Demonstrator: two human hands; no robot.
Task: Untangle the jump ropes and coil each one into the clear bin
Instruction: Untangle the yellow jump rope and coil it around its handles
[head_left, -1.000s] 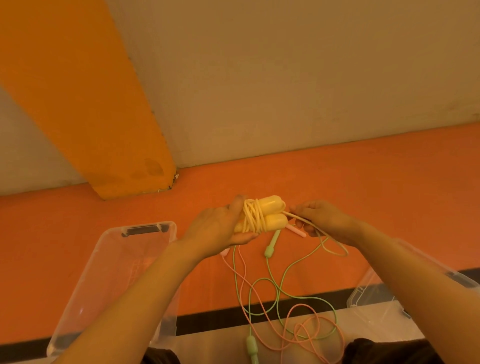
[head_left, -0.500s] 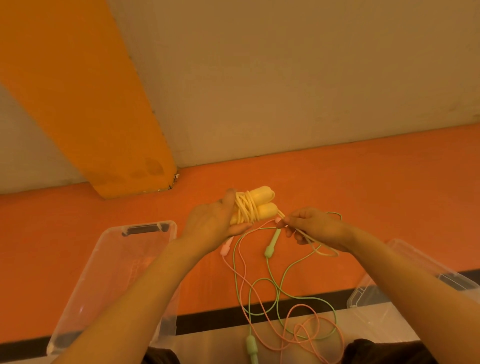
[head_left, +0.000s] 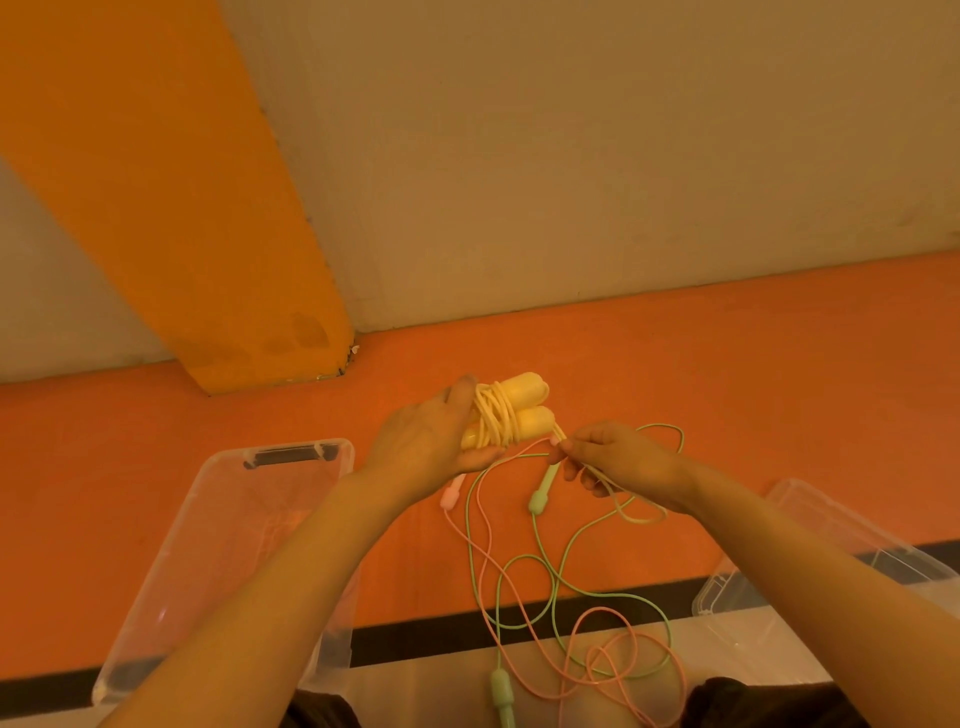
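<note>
The left hand is curled round a yellow jump rope, its two rounded, smooth plastic handles laid side by side and bound by several tight turns of thin yellow cord; the thumb lies over the wrapping and the fingers close beneath it. Just to the right, the right hand pinches cord between thumb and fingertips close to the lower handle's end; it appears to be the yellow tail, though strands cross there and the pale colours blur, so which cord it holds is not certain. The two hands are near each other but not touching, raised above the orange floor. A green jump rope hangs from the right hand's side, one slim, bulb-ended green handle dangling below the fingers and the other green handle at the bottom edge of the view. A pink jump rope is looped through it, a small pink handle hanging under the left hand, and both thin cords fall into loose, overlapping coils lower down. A clear bin of glossy transparent plastic with rounded corners and a dark latch sits on the left, partly hidden by the left forearm. A second clear container lies at the right edge behind the right forearm. Beyond, a matte beige wall meets the floor beside an orange pillar.
</note>
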